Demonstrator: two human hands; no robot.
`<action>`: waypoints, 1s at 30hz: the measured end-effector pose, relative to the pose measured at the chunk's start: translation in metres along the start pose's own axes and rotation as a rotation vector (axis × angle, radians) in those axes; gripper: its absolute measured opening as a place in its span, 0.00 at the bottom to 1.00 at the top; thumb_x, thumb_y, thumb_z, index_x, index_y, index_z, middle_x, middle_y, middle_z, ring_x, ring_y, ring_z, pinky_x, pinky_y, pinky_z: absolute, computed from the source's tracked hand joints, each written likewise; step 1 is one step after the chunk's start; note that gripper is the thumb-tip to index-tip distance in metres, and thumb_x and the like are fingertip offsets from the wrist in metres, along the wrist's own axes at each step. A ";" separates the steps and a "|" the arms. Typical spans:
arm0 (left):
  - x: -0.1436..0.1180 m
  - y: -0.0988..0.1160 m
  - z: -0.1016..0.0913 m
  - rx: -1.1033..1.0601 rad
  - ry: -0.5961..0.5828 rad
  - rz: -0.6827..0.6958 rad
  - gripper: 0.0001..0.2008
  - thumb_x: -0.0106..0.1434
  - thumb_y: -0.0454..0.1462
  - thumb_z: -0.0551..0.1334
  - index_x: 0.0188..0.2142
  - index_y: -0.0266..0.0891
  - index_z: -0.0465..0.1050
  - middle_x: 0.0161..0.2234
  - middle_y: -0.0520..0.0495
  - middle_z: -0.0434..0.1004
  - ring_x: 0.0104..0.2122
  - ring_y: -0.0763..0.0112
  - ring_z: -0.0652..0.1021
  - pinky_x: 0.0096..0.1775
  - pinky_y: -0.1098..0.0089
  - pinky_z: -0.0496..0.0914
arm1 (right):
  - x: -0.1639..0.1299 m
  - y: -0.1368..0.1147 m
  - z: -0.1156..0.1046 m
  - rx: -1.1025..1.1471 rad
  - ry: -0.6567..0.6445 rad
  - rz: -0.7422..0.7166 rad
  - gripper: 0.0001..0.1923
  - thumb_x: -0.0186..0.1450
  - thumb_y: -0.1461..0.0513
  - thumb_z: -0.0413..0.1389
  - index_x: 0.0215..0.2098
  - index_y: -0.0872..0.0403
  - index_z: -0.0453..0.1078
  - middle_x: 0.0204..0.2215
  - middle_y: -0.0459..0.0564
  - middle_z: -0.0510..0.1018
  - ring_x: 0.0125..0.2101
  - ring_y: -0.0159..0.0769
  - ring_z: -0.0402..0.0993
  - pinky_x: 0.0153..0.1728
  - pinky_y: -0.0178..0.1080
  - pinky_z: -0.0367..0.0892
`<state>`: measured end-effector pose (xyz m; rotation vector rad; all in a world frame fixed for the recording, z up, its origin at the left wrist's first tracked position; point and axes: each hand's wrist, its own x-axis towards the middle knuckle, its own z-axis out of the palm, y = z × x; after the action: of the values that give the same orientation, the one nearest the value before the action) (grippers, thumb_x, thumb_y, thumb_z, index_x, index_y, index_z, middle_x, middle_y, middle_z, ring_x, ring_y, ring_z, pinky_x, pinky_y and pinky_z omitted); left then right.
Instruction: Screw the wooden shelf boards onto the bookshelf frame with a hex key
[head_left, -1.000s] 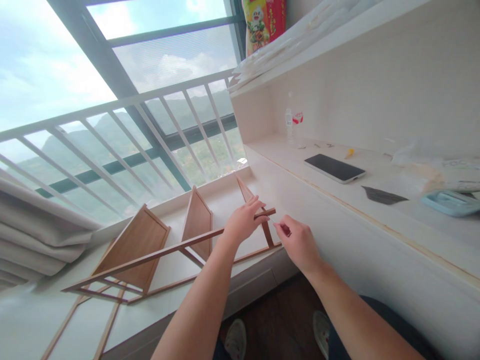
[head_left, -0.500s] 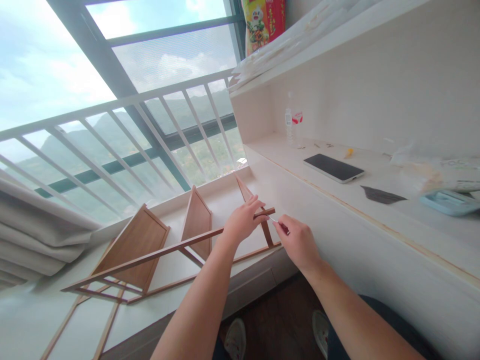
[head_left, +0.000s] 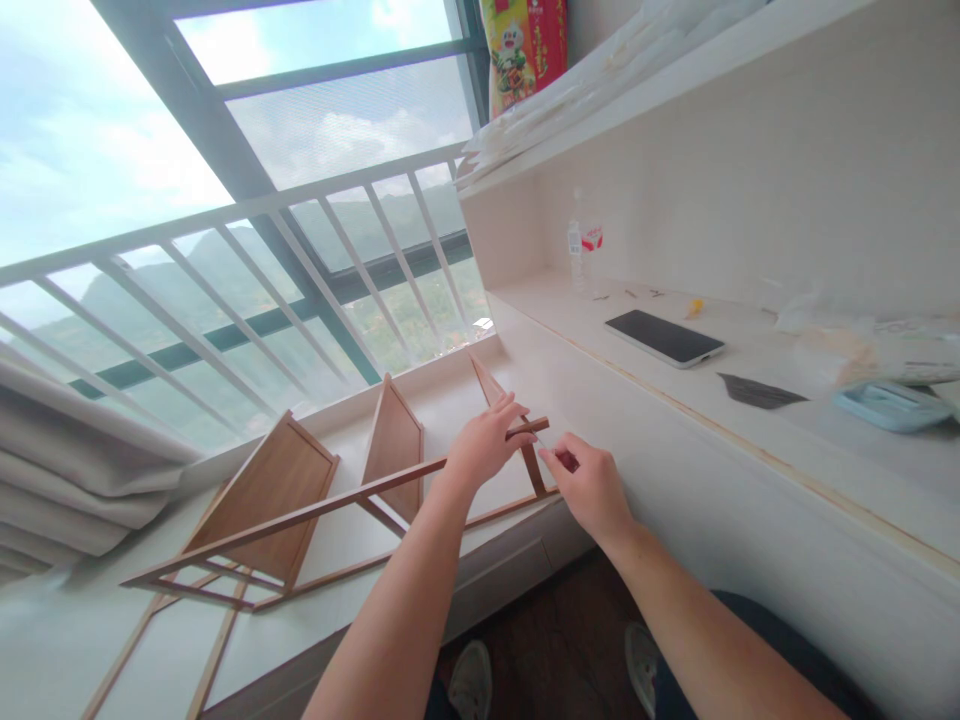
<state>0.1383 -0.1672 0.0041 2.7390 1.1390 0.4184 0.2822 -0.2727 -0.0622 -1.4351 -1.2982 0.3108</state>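
Observation:
A brown wooden shelf unit [head_left: 315, 509] lies on its side on the white window ledge, its panels standing up between long rails. My left hand [head_left: 486, 442] is closed around the upper rail near its right end, with the thumb below and the fingers over the top. Just to the right, my right hand [head_left: 592, 478] pinches a slim metal tool, like a hex key [head_left: 538, 440]. The tool points at the underside of that rail's end; its tip is too small to make out. The fingers hide most of it.
On the white counter [head_left: 675, 420] at right lie a phone [head_left: 665, 337], a dark flat piece [head_left: 761, 391], a light blue case [head_left: 892, 405] and small hardware. A plastic bottle [head_left: 577, 245] stands behind. A white railing [head_left: 225, 210] and grey curtain [head_left: 82, 460] border the ledge.
My right hand has shifted slightly left and turned a little at the tool, so less of the metal shows. My left hand keeps its hold on the rail.

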 end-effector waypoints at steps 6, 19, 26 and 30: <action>0.000 0.000 0.000 0.005 -0.016 -0.015 0.19 0.67 0.47 0.62 0.55 0.50 0.73 0.68 0.46 0.62 0.57 0.55 0.76 0.60 0.59 0.66 | 0.000 0.000 0.003 0.140 -0.049 0.084 0.18 0.67 0.51 0.55 0.25 0.52 0.63 0.16 0.40 0.66 0.21 0.31 0.65 0.27 0.33 0.59; -0.002 0.001 -0.002 -0.003 -0.018 -0.017 0.17 0.67 0.47 0.61 0.55 0.51 0.73 0.67 0.48 0.62 0.57 0.57 0.76 0.58 0.61 0.67 | 0.004 0.008 -0.002 -0.118 -0.070 -0.084 0.19 0.71 0.46 0.50 0.33 0.51 0.69 0.18 0.41 0.68 0.21 0.32 0.63 0.27 0.32 0.56; -0.002 0.001 -0.001 -0.003 -0.010 -0.010 0.17 0.67 0.48 0.61 0.54 0.50 0.73 0.67 0.47 0.62 0.54 0.57 0.77 0.59 0.60 0.67 | 0.004 0.009 -0.003 -0.181 -0.060 -0.111 0.21 0.71 0.45 0.48 0.35 0.51 0.71 0.19 0.42 0.70 0.21 0.32 0.64 0.27 0.32 0.56; -0.002 0.002 -0.001 -0.003 -0.014 -0.016 0.17 0.67 0.48 0.61 0.53 0.51 0.73 0.68 0.48 0.62 0.50 0.59 0.80 0.59 0.60 0.67 | 0.004 0.010 -0.003 -0.209 -0.047 -0.132 0.22 0.71 0.44 0.49 0.35 0.51 0.72 0.19 0.43 0.72 0.21 0.33 0.65 0.27 0.32 0.57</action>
<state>0.1380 -0.1698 0.0049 2.7236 1.1555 0.3984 0.2913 -0.2689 -0.0674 -1.5139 -1.4907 0.1239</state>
